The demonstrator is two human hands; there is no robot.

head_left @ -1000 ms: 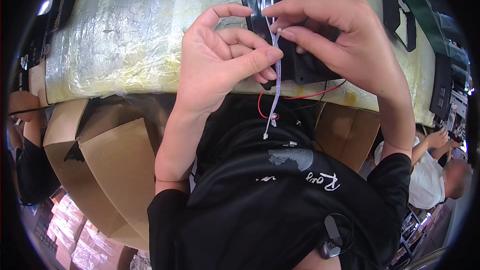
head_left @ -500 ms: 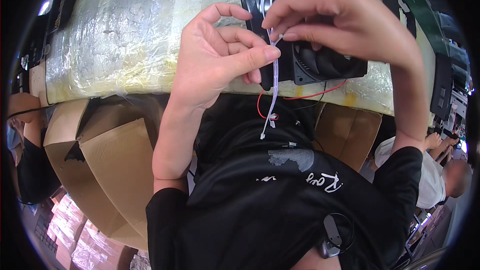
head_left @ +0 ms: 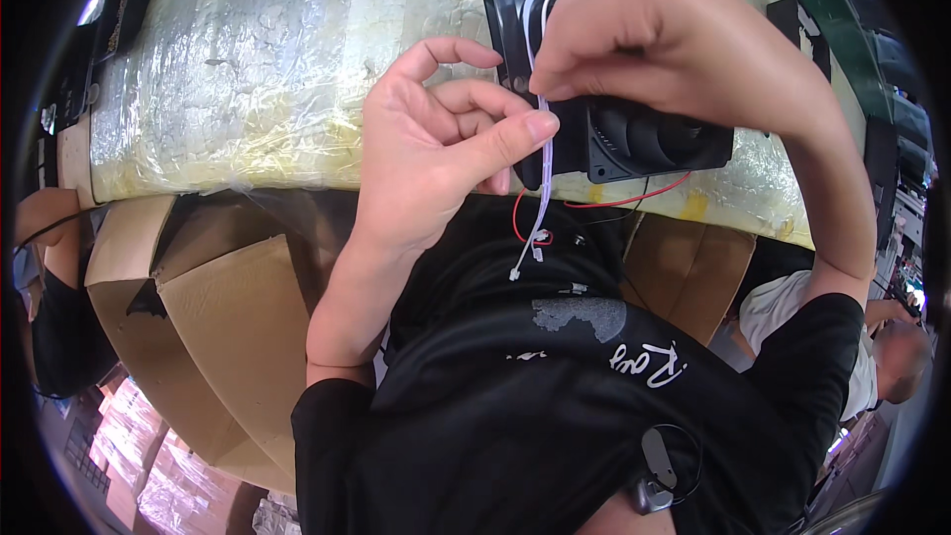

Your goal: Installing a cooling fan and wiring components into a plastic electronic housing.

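Thin white cables (head_left: 544,163) run down from a black fan unit (head_left: 654,144), with small white connectors (head_left: 515,274) at their loose lower ends. My left hand (head_left: 436,134) pinches the cables between thumb and fingers, its index finger curved out toward the unit's left edge. Just above that pinch, my right hand (head_left: 634,50) reaches over the unit from the right, thumb and index finger pressed together at the same cables. Its palm hides the upper part of the unit. Red wire (head_left: 629,200) loops from the unit's near side.
The unit rests on a work table (head_left: 267,69) wrapped in clear film. Below its near edge stand open cardboard boxes (head_left: 218,337) on the left and another carton (head_left: 688,267) on the right. Other people (head_left: 59,287) are at both sides. A black tray (head_left: 124,10) lies far left.
My right thumb and index finger have closed together at the cables, where a small white tip showed before. Both hands and the fan unit have shifted slightly down and right in view.
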